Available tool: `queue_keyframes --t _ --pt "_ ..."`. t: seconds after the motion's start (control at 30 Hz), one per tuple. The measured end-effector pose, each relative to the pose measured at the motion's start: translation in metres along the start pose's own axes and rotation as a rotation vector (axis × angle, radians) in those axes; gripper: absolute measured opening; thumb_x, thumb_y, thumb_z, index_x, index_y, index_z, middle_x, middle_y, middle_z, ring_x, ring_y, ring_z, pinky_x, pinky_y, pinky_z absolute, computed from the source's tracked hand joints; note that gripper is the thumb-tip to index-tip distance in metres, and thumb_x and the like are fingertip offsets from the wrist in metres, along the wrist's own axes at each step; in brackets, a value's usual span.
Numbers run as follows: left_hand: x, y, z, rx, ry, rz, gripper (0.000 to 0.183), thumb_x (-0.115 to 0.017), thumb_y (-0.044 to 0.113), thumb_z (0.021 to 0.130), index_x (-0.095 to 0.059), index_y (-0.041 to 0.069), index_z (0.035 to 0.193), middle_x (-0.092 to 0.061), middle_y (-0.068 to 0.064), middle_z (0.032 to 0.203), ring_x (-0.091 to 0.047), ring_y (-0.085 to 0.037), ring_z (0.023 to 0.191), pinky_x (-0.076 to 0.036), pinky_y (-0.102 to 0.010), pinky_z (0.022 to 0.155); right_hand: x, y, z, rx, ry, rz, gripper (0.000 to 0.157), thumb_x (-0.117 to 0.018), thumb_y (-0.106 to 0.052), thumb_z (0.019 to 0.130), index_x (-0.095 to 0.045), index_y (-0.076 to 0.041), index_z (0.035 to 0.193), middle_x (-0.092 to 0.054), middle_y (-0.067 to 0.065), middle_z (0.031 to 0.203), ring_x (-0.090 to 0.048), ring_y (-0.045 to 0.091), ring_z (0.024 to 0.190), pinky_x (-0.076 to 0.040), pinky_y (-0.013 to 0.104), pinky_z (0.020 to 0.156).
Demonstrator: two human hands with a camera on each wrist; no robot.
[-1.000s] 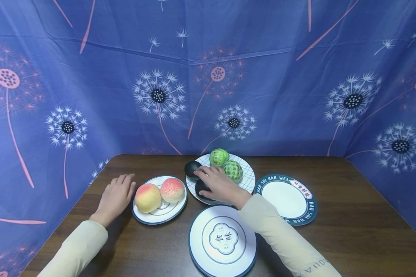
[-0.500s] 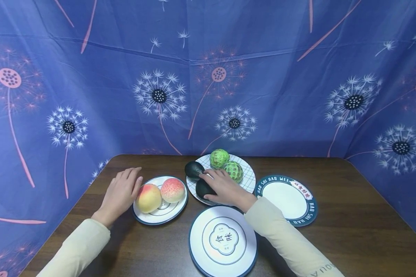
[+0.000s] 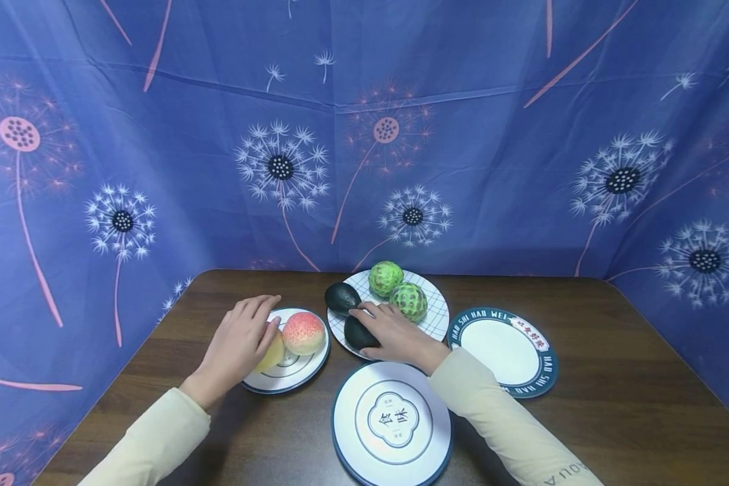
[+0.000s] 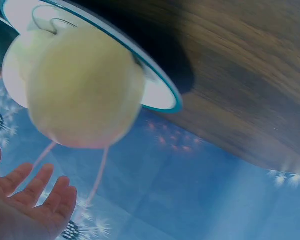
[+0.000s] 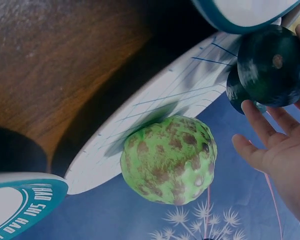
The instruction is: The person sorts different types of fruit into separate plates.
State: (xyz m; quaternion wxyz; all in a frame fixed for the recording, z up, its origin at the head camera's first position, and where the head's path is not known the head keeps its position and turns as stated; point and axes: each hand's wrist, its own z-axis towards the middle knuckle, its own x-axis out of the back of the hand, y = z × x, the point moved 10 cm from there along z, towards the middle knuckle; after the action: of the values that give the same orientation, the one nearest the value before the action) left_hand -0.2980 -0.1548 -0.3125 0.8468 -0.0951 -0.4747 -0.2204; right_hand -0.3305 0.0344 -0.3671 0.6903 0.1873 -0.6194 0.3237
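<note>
In the head view, my left hand (image 3: 237,341) hovers over the left plate (image 3: 298,383), partly hiding a yellow peach (image 3: 271,356). Its fingers look loosely extended and apart from the peach in the left wrist view. A pink-and-cream peach (image 3: 304,333) sits beside it on the same plate. At the back plate (image 3: 434,324), my right hand (image 3: 397,334) holds the nearer dark avocado (image 3: 358,333), thumb on one side and fingertips on the other. Another avocado (image 3: 341,297) and two green, brown-spotted custard apples (image 3: 408,302) share that plate.
A white plate with a printed emblem (image 3: 391,466) lies at the front centre, seemingly stacked on another. To the right is a green-rimmed plate (image 3: 547,374). The wooden table (image 3: 632,405) ends at a blue dandelion-patterned cloth (image 3: 492,169).
My left hand has moved right, from beside the left plate to over the yellow peach. The right hand has shifted slightly right and closed in around the nearer avocado.
</note>
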Motion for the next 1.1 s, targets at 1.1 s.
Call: queue_keyframes --t 1.1 --pt "-0.03 0.082 -0.015 -0.206 -0.081 0.026 0.042 -0.052 0.034 0.089 -0.05 0.017 0.127 -0.055 -0.003 0.123 -0.049 -0.021 0.115 -0.043 -0.04 0.097 0.003 0.008 -0.002 -0.013 0.042 0.129 0.067 -0.069 -0.03 0.077 -0.04 -0.015 0.136 -0.047 0.011 0.131 -0.049 0.028 0.115 -0.044 0.045 0.094"
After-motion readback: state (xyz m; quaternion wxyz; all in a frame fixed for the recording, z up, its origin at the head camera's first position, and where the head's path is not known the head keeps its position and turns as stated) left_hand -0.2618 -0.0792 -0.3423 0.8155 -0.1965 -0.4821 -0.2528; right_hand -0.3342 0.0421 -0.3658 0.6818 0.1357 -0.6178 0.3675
